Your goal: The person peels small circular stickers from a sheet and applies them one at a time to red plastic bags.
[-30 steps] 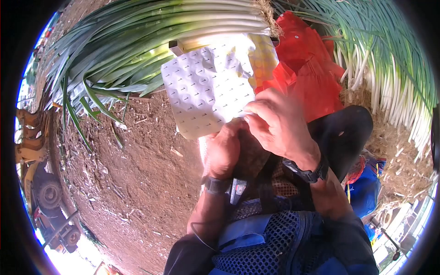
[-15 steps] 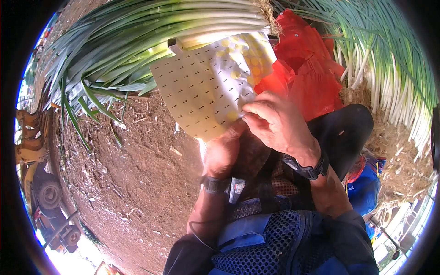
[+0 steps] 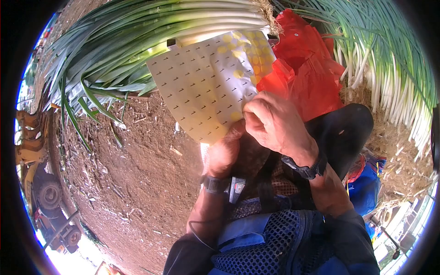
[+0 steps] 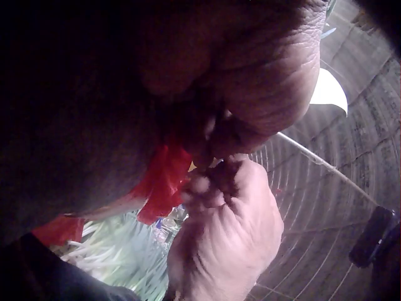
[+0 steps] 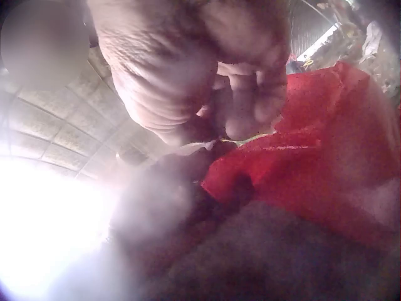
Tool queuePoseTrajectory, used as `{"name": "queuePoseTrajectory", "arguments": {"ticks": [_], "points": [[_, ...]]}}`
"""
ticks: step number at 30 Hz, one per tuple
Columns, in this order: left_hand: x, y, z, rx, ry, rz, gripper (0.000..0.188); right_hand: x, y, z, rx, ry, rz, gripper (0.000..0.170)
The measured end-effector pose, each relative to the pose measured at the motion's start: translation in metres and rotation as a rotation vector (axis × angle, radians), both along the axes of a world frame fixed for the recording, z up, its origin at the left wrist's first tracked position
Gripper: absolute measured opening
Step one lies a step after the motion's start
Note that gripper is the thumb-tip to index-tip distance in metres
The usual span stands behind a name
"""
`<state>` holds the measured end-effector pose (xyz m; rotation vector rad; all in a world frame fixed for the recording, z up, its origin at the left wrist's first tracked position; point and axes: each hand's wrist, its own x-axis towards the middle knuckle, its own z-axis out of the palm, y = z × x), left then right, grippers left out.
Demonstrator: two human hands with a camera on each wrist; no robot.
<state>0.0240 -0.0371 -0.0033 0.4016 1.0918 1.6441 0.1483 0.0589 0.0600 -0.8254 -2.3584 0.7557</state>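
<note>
A pale sticker sheet (image 3: 197, 87) with rows of small black marks and yellow round dots along its right side spreads out in front of me in the head view. My left hand (image 3: 224, 151) grips its lower edge, thumb on top. Close beside it, my right hand (image 3: 280, 130) pinches the sheet's near right edge with curled fingertips. From the left wrist, the right hand (image 4: 229, 232) meets the left hand's fingertips, with red plastic (image 4: 164, 179) behind. From the right wrist, the right hand's curled fingers (image 5: 244, 103) show above the blurred left hand (image 5: 156, 194).
Leeks (image 3: 201, 27) lie bundled beyond the sheet, roots to the right. A red plastic bag (image 3: 314, 68) sits right of the sheet. More long green onions (image 3: 389, 59) are piled at the far right. Bare soil (image 3: 133, 183) stretches left, with a wheeled machine (image 3: 46, 192) at the edge.
The sheet's left part has swung left and lies flatter, its marks and yellow dots showing more plainly. Both hands stay nearly in place; the right fingers have curled in slightly.
</note>
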Motion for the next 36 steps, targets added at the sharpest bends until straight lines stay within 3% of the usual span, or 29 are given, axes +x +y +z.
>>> {"name": "queuePoseTrajectory", "arguments": {"ticks": [4, 7, 8, 10, 12, 13, 14, 17, 18, 21, 25, 29, 31, 34, 36], "points": [[0.000, 0.003, 0.004, -0.044, 0.086, 0.004, 0.042, 0.001, 0.001, -0.002, -0.199, 0.078, -0.036, 0.013], [-0.003, 0.001, 0.006, -0.142, 0.193, -0.022, 0.027, 0.002, 0.000, -0.009, -0.436, 0.185, -0.113, 0.013], [-0.004, 0.000, 0.003, -0.155, 0.169, -0.033, 0.022, 0.001, 0.001, -0.013, -0.415, 0.228, -0.126, 0.009], [-0.006, -0.001, -0.005, -0.179, 0.120, -0.056, 0.015, 0.005, 0.001, -0.011, -0.669, 0.290, -0.203, 0.010], [-0.007, 0.000, -0.007, -0.098, -0.248, -0.004, 0.013, 0.009, 0.004, -0.010, -0.955, 0.387, -0.271, 0.018], [-0.007, 0.000, -0.008, -0.057, -0.433, 0.022, 0.013, 0.010, 0.004, -0.014, -0.977, 0.528, -0.264, 0.019], [-0.010, -0.002, -0.012, -0.071, -0.180, -0.023, 0.016, 0.012, 0.005, -0.015, -0.950, 0.596, -0.268, 0.019], [-0.012, 0.001, -0.015, 0.127, -0.702, 0.038, 0.018, 0.020, 0.010, -0.027, -0.880, 0.670, -0.304, 0.023], [-0.015, 0.002, -0.023, 0.112, -0.633, 0.083, 0.020, 0.021, 0.009, -0.032, -0.871, 0.689, -0.320, 0.023], [-0.014, 0.003, -0.011, 0.004, -0.717, 0.207, 0.019, 0.019, 0.005, -0.035, -0.839, 0.601, -0.380, 0.018], [-0.016, 0.001, -0.014, -0.005, -0.661, 0.198, 0.022, 0.020, 0.000, -0.037, -0.577, 0.428, -0.340, 0.012], [-0.010, 0.006, -0.006, -0.054, -0.473, 0.257, 0.024, 0.029, -0.005, -0.042, -0.316, 0.430, -0.300, 0.009], [-0.010, 0.005, -0.020, 0.025, -0.300, 0.230, 0.026, 0.027, -0.010, -0.040, -0.393, 0.505, -0.327, 0.006], [-0.006, 0.023, 0.006, -0.156, -0.031, 0.136, 0.025, 0.025, -0.014, -0.048, -0.478, 0.535, -0.312, 0.005], [-0.003, 0.031, 0.002, -0.157, 0.020, 0.079, 0.036, 0.027, -0.012, -0.051, -0.466, 0.520, -0.299, 0.008]]}}
